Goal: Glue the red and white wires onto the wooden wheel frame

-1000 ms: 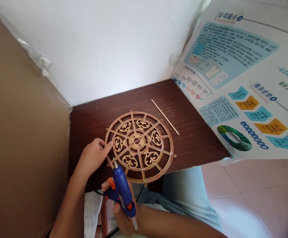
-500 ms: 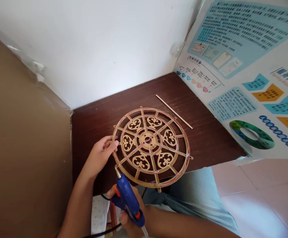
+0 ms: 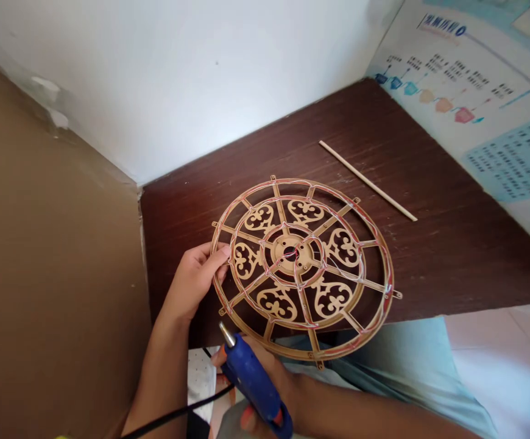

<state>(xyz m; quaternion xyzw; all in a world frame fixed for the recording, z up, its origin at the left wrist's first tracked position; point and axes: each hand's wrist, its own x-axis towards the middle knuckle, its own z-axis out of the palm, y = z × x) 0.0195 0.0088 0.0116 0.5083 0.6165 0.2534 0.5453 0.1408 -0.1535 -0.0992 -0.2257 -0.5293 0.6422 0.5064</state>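
Left hand [image 3: 196,274] pinches the round frame [image 3: 277,256] at its left rim, thumb over the top, the other fingers mostly hidden beneath. Right hand [image 3: 278,369] is wrapped around the blue glue gun [image 3: 256,384]; whether a finger presses the trigger, I cannot tell. Frame is at the near side of the dark tabletop [image 3: 448,244], its near rim out past the edge, over the blue trouser leg [image 3: 420,353]; flat or slightly raised, I cannot say. Metal nozzle [image 3: 227,335] points up and leftward, near the lower-left rim. I would steady the rim lightly, since the ribs look thin, turn it from the left wrist, and give the tip a path away from the thumb (hot, I presume, though nothing shows heat). Thin red wires [image 3: 388,281] follow the rim and ribs; best not dragged. Room to move: cardboard panel [image 3: 55,274] closes off the left, beside the left forearm; white wall [image 3: 201,91] bounds the far side, with dark wood between it and the frame. Wooden stick [image 3: 368,180] lies beyond the far-right rim, apart from it, a likely snag for any slide that way. Printed board [image 3: 512,152] stands farther right. Black cord [image 3: 178,413] crosses before the left forearm; I would mind it on wide swings.
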